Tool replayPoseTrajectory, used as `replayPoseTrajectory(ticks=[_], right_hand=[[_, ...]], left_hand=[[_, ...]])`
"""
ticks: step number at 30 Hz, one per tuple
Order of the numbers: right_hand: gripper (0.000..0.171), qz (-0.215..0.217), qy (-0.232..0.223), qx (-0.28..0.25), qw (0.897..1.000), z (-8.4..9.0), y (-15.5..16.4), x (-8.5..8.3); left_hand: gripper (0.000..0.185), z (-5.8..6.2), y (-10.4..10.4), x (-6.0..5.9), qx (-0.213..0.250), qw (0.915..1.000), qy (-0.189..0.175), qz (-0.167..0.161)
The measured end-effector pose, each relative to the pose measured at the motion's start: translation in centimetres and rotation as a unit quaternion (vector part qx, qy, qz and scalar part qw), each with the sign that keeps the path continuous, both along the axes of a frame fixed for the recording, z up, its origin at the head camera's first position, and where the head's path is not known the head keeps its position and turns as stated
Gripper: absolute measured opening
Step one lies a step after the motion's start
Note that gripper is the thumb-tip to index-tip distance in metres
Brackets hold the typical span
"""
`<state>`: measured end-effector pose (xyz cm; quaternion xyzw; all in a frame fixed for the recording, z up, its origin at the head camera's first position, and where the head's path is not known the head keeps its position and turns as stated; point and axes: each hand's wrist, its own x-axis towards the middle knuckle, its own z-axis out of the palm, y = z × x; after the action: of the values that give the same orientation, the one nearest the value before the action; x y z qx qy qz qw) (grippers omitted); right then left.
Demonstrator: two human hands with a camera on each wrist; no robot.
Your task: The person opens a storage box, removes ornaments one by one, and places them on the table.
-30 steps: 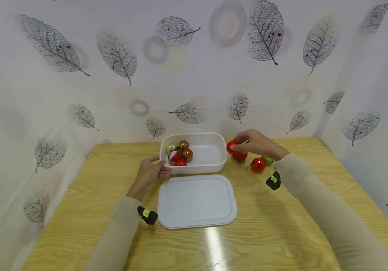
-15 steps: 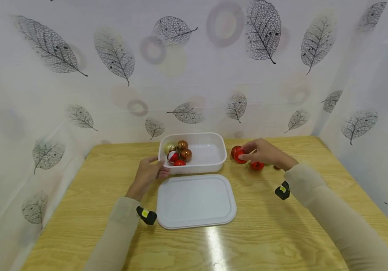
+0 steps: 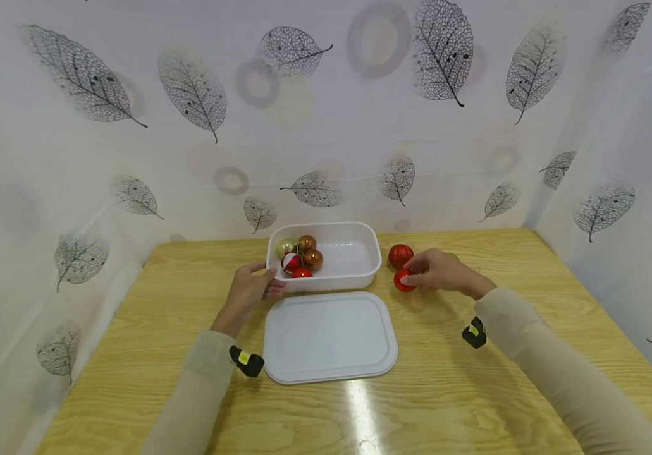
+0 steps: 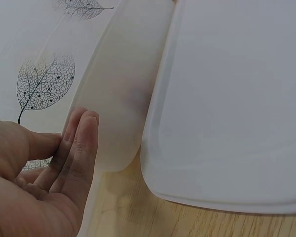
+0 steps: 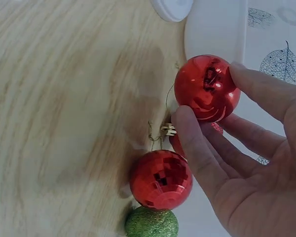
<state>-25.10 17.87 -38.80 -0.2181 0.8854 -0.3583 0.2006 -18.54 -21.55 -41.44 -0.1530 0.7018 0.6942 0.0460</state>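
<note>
a: what's the right hand [image 3: 439,272] doing?
b: pinching a shiny red bauble [image 5: 207,88] just right of the white tub [image 3: 354,278].
a: left hand [image 3: 248,292]?
b: straight fingers resting on the tub's near corner.

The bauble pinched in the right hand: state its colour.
Shiny red bauble, clearest in the right wrist view.

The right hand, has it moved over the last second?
Yes. The right hand has come down and toward the person, away from the white tub, now pinching a shiny red bauble near the table.
</note>
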Motion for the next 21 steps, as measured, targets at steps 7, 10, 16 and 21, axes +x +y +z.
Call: replayPoseTrajectory(ticks=[7,10,16,21], right_hand=[[0.032,0.024,0.032,0.018,0.999,-0.7,-0.4,0.3],[0.036,0.023,0.026,0.024,0.999,-0.8,-0.5,0.4],[0.040,0.019,0.028,0.035,0.999,-1.1,-0.7,0.4],[0.041,0.023,0.026,0.027,0.999,-1.2,-0.6,0.3]], left_hand=[[0.048,0.0,0.0,-0.1,-0.001,1.0000,0.000,-0.002],[0.049,-0.1,0.0,-0.1,0.002,1.0000,0.002,-0.003],[0.049,-0.1,0.0,0.0,0.008,1.0000,0.001,-0.001],[0.048,0.0,0.0,0.0,0.004,1.0000,0.000,0.001]])
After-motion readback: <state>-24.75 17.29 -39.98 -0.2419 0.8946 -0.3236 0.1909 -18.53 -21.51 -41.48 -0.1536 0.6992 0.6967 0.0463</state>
